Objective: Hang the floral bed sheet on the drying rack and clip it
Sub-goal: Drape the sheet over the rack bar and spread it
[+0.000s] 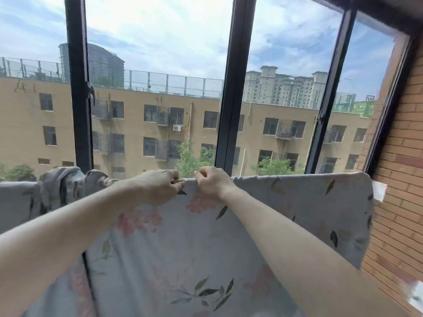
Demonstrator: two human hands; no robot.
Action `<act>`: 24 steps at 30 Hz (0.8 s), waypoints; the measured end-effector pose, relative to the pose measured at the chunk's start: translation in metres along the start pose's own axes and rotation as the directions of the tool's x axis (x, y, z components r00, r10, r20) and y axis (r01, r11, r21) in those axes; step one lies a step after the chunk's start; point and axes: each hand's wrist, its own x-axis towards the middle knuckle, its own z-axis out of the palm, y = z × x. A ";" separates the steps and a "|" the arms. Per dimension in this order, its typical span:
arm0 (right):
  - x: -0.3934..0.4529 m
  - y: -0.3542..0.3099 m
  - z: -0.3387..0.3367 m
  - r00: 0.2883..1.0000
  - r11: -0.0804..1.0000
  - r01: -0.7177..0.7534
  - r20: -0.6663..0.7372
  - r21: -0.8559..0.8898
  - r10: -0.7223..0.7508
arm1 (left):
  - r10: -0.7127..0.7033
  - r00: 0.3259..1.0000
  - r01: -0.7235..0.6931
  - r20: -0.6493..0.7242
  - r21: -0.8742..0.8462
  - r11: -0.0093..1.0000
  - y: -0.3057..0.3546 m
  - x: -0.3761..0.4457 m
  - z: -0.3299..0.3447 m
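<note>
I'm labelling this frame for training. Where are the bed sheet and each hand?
bed sheet (297, 202): head view, on the flat cloth right of the hands.
left hand (158, 186): head view, back of the hand.
right hand (211, 181): head view, back of the hand.

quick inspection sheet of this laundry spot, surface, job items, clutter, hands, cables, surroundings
surface: drying rack hidden under the cloth; only the draped top line shows.
job's things: floral bed sheet hangs spread flat on the right, bunched at the left; no clip visible.
clutter: nothing seen.
grippers: left hand and right hand pinch the sheet's top edge, close together.
cables: nothing seen.
surroundings: dark window frame behind, brick wall on the right with a white tag, tan building outside.
</note>
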 end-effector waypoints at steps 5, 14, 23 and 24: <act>-0.020 0.068 -0.026 0.979 0.995 0.097 -0.174 -0.033 -0.101 | -0.098 0.992 0.107 -0.084 0.106 0.989 0.001 0.012 0.014; -0.018 0.243 -0.108 0.981 0.974 -0.072 -0.190 -0.213 0.031 | -0.092 0.995 0.094 -0.044 0.032 0.995 0.099 0.054 0.031; -0.008 0.309 -0.136 0.976 0.996 0.093 -0.196 -0.004 -0.092 | 0.089 0.994 -0.086 -0.060 0.050 0.995 0.293 0.146 0.087; -0.010 0.323 -0.140 0.974 0.996 0.083 -0.210 -0.016 -0.084 | 0.082 0.994 -0.079 -0.065 0.055 0.995 0.302 0.152 0.093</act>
